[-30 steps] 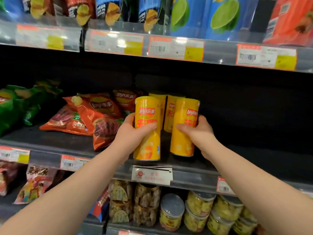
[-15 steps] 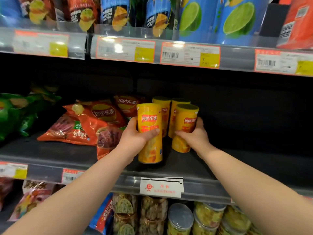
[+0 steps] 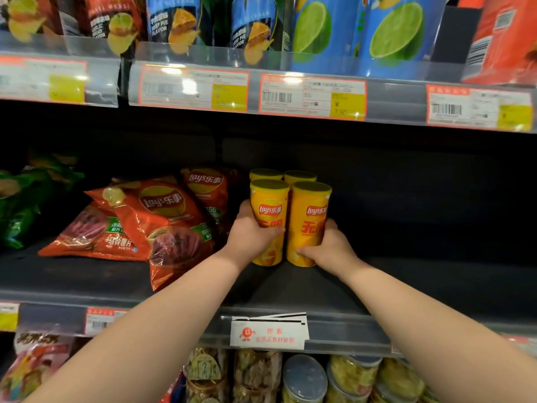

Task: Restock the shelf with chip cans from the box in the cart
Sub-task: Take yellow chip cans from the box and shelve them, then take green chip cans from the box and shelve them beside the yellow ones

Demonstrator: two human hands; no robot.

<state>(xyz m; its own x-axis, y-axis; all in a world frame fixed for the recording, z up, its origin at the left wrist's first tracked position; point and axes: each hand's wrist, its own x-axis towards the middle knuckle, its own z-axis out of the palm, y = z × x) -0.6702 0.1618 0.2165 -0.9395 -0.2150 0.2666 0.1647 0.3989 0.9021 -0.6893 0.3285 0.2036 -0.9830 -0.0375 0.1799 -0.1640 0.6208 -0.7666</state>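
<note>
Two yellow chip cans stand upright side by side on the dark middle shelf [image 3: 290, 289]. My left hand [image 3: 250, 231] grips the left can [image 3: 269, 205] around its lower half. My right hand [image 3: 328, 247] grips the right can [image 3: 310, 210] near its base. Both cans touch two more yellow cans [image 3: 283, 175] standing right behind them. The box and the cart are out of view.
Red chip bags [image 3: 157, 219] lie left of the cans, green bags [image 3: 20, 199] further left. Right of the cans the shelf is dark and bare. The upper shelf's price rail [image 3: 311, 97] hangs above; jars [image 3: 305, 376] fill the shelf below.
Both hands have pushed their cans back along the shelf, up against the two rear cans. The two front cans now stand level and close together.
</note>
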